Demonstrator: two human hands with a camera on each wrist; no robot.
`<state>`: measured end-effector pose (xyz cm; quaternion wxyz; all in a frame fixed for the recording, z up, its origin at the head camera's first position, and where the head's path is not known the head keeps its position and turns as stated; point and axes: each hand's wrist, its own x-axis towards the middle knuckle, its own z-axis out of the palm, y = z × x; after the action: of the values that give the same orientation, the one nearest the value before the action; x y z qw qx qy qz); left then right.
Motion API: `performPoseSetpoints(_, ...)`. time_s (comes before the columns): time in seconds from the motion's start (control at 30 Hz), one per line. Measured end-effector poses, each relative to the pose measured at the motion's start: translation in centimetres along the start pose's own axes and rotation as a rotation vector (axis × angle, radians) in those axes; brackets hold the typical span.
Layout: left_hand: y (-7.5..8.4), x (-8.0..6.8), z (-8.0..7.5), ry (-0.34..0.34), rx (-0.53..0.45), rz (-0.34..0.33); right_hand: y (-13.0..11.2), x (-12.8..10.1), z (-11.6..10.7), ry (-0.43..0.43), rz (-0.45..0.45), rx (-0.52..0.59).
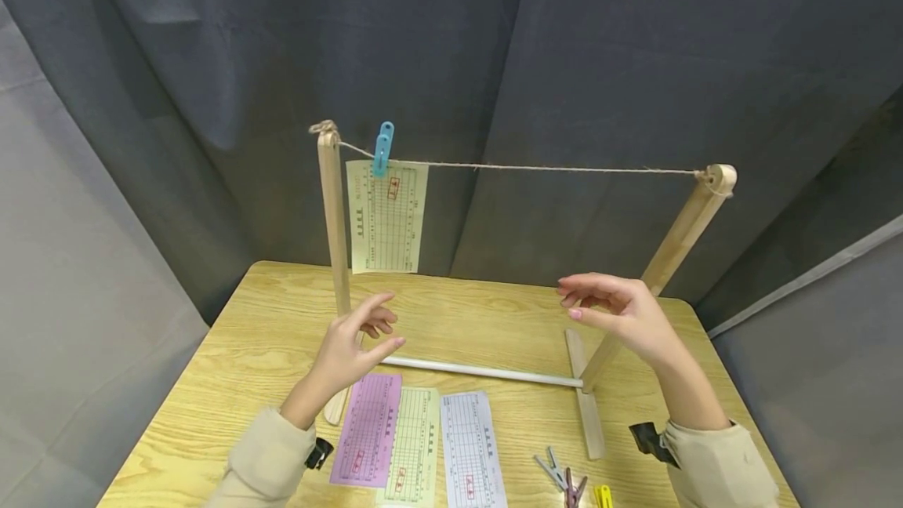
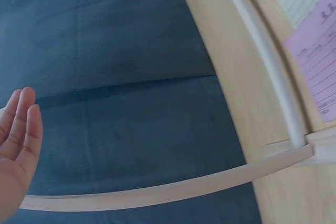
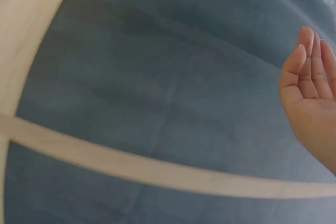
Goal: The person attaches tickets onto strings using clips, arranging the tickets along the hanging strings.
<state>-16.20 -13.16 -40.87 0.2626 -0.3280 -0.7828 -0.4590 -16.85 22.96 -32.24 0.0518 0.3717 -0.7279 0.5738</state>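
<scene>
Across the middle of the head view, a thin twine line runs between two pale wooden posts of a small drying rack standing on a light oak-grain table. At upper left of the frame a pale yellow printed paper slip hangs from it under a light blue plastic clothespin. The left hand hovers lower centre-left, fingers loosely spread and holding nothing; the right hand floats right of centre, fingers relaxed and empty too. Nearest below the left hand, along the lower edge, lie a pink slip, a second yellow slip and a white slip; loose clothespins lie at lower right. I judge the slips light, limp and easily creased, best pinched at a top edge; the pins are stiff and springy, to be squeezed at the tail ends.

Up close, the left wrist view shows the left hand's straight fingers at lower left, a white rod meeting a wooden foot, and the pink slip's corner at the right; no clothespins or twine appear.

Elsewhere, the right wrist view shows only open fingers at right against dark grey cloth, with blurred wooden bars; the slips are out of sight.
</scene>
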Motion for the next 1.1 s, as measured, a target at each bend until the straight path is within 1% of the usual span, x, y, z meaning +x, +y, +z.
performPoseSetpoints(0.17,-0.7,-0.9,0.7,-0.031,-0.016,-0.025,1.6,-1.8,-0.2,0.016,0.092,-0.005)
performPoseSetpoints(0.33,-1.2,-1.8,1.7,-0.086,-0.046,-0.076,3.2,-3.7,-0.2,0.031,0.158,0.037)
performPoseSetpoints(0.47,-1.7,-2.7,2.5,-0.137,-0.091,-0.138,4.5,-5.0,0.0,0.032,0.179,0.080)
performPoseSetpoints(0.57,-1.9,-3.2,3.0,-0.168,-0.098,-0.175,5.3,-5.9,0.1,0.026,0.182,0.121)
performPoseSetpoints(0.63,-2.1,-3.5,3.3,-0.179,-0.096,-0.182,5.9,-6.5,0.2,0.023,0.183,0.139)
performPoseSetpoints(0.77,-2.3,-4.0,4.0,-0.205,-0.088,-0.160,6.9,-7.9,0.4,0.018,0.199,0.166)
performPoseSetpoints(0.87,-2.4,-4.4,4.5,-0.248,-0.086,-0.160,7.5,-9.0,0.6,0.018,0.240,0.187)
performPoseSetpoints(0.93,-2.5,-4.7,4.8,-0.278,-0.090,-0.176,8.0,-9.7,0.8,0.022,0.274,0.190)
performPoseSetpoints(1.03,-2.6,-5.1,5.2,-0.320,-0.099,-0.207,8.5,-10.8,1.0,0.049,0.345,0.177)
performPoseSetpoints(1.1,-2.7,-5.3,5.4,-0.352,-0.097,-0.224,8.9,-11.6,1.2,0.063,0.375,0.160)
